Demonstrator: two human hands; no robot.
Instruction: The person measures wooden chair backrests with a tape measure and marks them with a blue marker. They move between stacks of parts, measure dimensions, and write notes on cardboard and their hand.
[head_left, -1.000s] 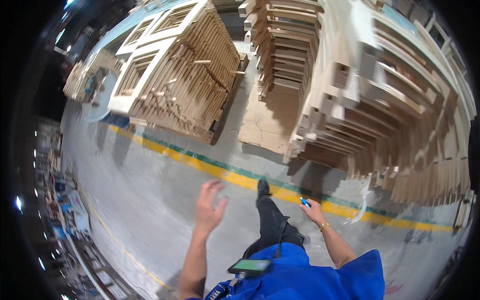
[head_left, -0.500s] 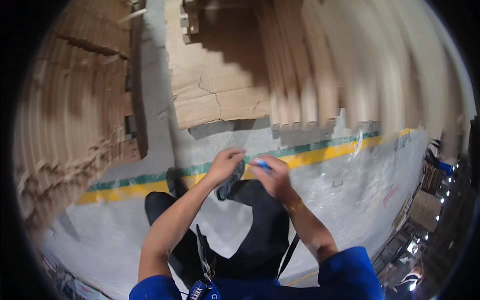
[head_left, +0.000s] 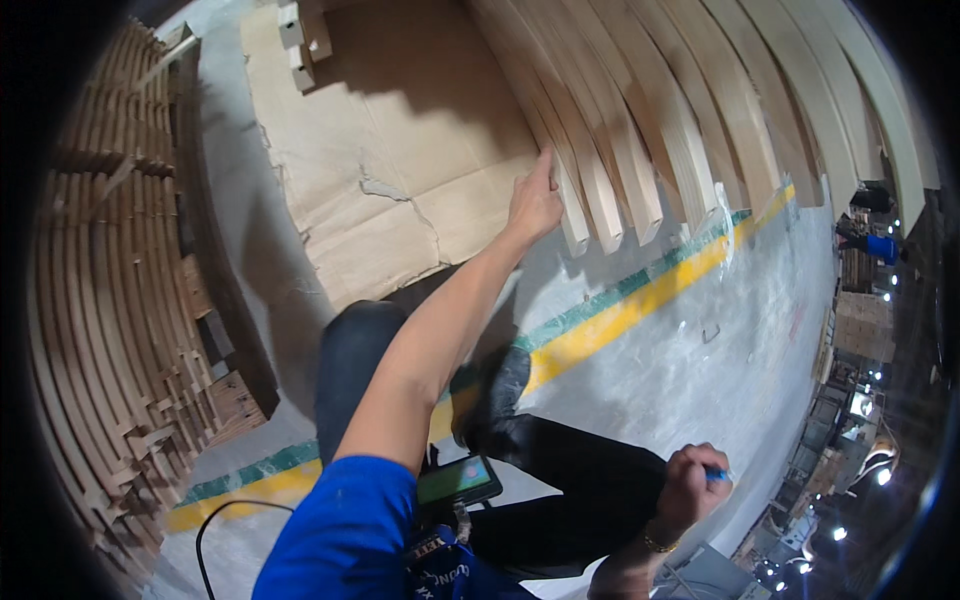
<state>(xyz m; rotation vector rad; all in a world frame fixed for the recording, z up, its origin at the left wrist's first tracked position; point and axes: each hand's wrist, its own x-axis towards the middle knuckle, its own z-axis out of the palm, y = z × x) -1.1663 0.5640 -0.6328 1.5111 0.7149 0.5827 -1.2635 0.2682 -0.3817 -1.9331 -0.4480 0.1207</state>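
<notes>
My left hand point(head_left: 537, 203) reaches forward with its index finger stretched out, touching the side of the leftmost wooden board point(head_left: 566, 205) near its near end. It grips nothing that I can see. My right hand point(head_left: 690, 486) is down by my right knee, its fingers closed around a small blue pen-like object point(head_left: 716, 474); most of that object is hidden in the fist. Several more pale wooden boards point(head_left: 655, 130) lie side by side to the right of my left hand, with their ends toward me.
A creased cardboard sheet point(head_left: 350, 220) lies left of the boards, with small wood blocks point(head_left: 300, 60) at its far side. Stacked boards point(head_left: 110, 300) stand at the left. A green and yellow line point(head_left: 600, 330) crosses the floor. A lit screen device point(head_left: 458, 484) hangs at my waist.
My hands, close together before, have parted. The left went forward to the board; the right drew back and to the right with the blue object. My view has turned and the legs are more bent.
</notes>
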